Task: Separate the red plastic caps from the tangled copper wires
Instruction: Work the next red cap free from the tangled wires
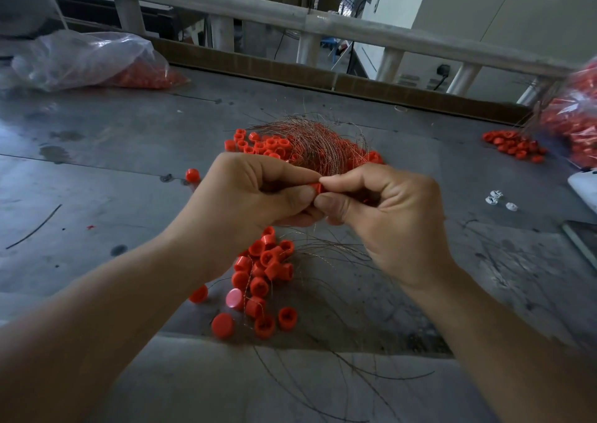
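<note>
Loose wires [339, 367] trail across the near part of the tabletop [113, 138], just below a heap [265, 267] of red caps with thin strands threaded through it. Above that heap the two hands meet. The left hand [258, 193] and right hand [387, 216] both pinch one cap [317, 187] between thumb and forefinger, and the other fingers [361, 196] are curled toward the palms. A few strands hang below the hands toward the heap. Behind the hands lies the tangle [319, 141] of copper wire, arched over a spread [268, 145] of more caps. A lone cap [192, 175] stands just left of the left hand. Far left sits a clear bag [87, 61] holding red caps. At the right edge is a second bag [575, 122], blurred, with a small pile [513, 146] of caps beside it. White scraps [499, 198] lie right of the right hand.
</note>
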Demonstrator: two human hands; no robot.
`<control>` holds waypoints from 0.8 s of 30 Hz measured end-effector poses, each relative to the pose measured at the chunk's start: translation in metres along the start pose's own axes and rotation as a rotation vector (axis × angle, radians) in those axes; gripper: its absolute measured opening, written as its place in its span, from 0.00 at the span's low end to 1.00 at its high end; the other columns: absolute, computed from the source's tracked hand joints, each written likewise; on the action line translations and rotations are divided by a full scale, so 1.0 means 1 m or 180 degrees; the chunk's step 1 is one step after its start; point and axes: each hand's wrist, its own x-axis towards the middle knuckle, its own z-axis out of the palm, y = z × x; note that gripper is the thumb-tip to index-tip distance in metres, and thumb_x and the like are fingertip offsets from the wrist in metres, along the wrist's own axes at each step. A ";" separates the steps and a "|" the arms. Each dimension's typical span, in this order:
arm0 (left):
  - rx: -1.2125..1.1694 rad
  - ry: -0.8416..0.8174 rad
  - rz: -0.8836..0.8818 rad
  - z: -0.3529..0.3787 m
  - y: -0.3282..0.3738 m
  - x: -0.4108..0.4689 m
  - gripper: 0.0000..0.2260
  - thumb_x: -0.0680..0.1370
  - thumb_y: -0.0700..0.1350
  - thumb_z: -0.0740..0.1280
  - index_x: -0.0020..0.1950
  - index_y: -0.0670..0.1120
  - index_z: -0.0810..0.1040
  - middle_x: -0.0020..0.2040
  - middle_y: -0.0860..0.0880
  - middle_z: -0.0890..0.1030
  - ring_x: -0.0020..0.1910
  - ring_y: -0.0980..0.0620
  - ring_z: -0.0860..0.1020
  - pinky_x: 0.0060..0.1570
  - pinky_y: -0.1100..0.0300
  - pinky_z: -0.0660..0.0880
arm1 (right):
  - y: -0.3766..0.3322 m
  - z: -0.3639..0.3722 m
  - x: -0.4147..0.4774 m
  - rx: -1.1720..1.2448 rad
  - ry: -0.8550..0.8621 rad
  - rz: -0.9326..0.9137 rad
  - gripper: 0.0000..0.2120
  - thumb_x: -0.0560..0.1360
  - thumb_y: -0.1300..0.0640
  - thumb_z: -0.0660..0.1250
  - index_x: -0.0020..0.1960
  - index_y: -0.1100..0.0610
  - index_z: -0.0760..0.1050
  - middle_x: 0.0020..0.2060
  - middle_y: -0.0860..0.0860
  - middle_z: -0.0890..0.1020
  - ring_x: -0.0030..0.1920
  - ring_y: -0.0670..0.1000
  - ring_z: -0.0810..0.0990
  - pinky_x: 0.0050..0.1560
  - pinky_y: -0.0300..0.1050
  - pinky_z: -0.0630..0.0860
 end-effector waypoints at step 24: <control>-0.0477 -0.0905 -0.0431 -0.014 0.006 0.000 0.15 0.63 0.41 0.69 0.49 0.46 0.79 0.34 0.45 0.83 0.32 0.52 0.82 0.30 0.66 0.77 | -0.004 -0.012 0.007 -0.0035 -0.1105 -0.0118 0.08 0.69 0.56 0.68 0.46 0.45 0.75 0.36 0.41 0.74 0.40 0.38 0.74 0.44 0.31 0.70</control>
